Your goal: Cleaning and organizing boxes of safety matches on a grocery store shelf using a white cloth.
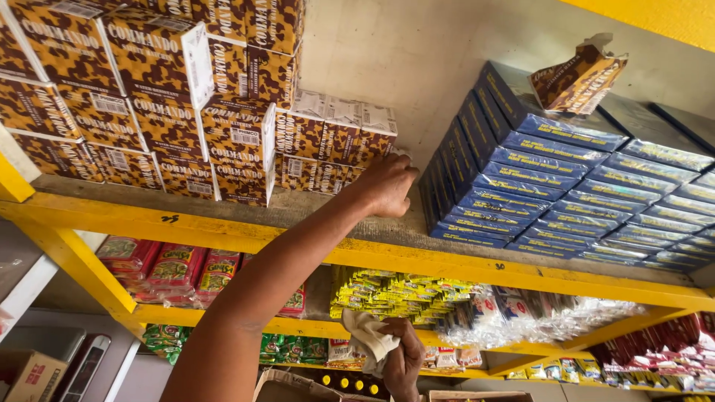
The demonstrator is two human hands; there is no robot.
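My left hand [387,186] is raised to the top shelf, its arm stretching up from the lower left. Its fingers curl against the right end of a row of small brown patterned boxes [335,138]; the back of the hand hides whether they grip one. Just right of it stands a stack of dark blue cartons [521,193]. Lower down, my right hand [404,363] holds a crumpled white cloth [370,339] in front of the middle shelf.
Larger brown patterned boxes [149,97] are stacked on the yellow shelf [223,227] at left. A torn brown box [579,78] lies on the blue cartons. Below are red packets [171,272], yellow-green packets [395,294], clear-wrapped packs [551,313], and cardboard boxes [30,372].
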